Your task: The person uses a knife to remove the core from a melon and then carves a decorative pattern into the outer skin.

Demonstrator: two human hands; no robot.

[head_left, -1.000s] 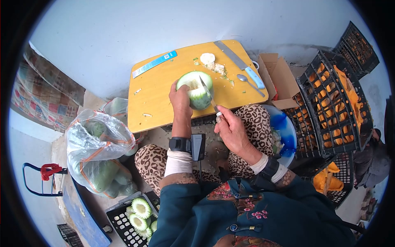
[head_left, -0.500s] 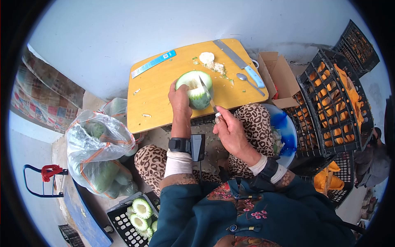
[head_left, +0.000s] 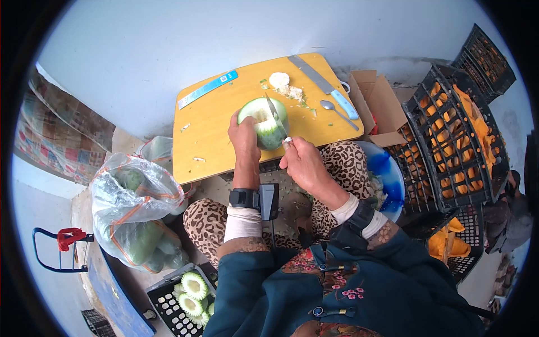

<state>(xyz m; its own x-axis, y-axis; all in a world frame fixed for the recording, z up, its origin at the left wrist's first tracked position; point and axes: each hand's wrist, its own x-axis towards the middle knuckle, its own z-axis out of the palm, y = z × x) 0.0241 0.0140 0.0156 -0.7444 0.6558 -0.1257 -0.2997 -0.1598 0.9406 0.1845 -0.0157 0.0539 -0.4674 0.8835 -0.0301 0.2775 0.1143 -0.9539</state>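
Note:
A green melon (head_left: 270,133) with its pale top cut open and hollow is at the front edge of the yellow table (head_left: 208,126). My left hand (head_left: 245,136) is wrapped round its left side, with the thumb at the rim. In my right hand (head_left: 306,163) is the handle of a small knife (head_left: 276,114); its blade lies across the right part of the melon's rim. Beyond the melon are a round pale slice (head_left: 279,80) and a heap of scraps (head_left: 292,91).
A large knife (head_left: 311,74), a spoon (head_left: 337,113) and a blue strip (head_left: 208,89) lie on the table. Right are a cardboard box (head_left: 383,112), a blue-white basin (head_left: 393,182) and black crates (head_left: 449,140). Left stands a bag of melons (head_left: 137,213); below, a crate holds cut pieces (head_left: 193,286).
My right hand has moved slightly up and left with the knife, and the blade has shifted left across the rim. My left hand still holds the melon.

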